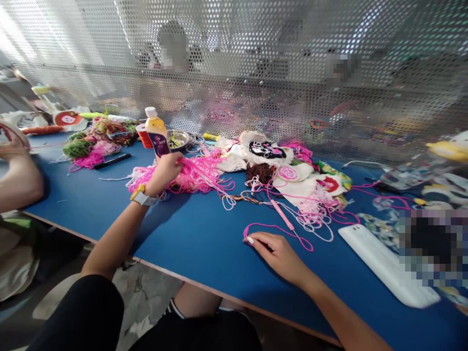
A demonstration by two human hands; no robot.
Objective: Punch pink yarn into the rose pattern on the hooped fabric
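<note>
At frame centre-left, the left hand (166, 170) was clamped on the pink yarn bundle (197, 174). Lower centre, the right hand (278, 253) pinched a pink strand (281, 229) against the blue table (197, 239). Likely fault: loose loops snagging, toppling the adjacent bottle (157, 137).

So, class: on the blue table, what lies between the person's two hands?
In the head view, only bare blue table lies between the left hand, in the pink yarn pile, and the right hand.
</note>
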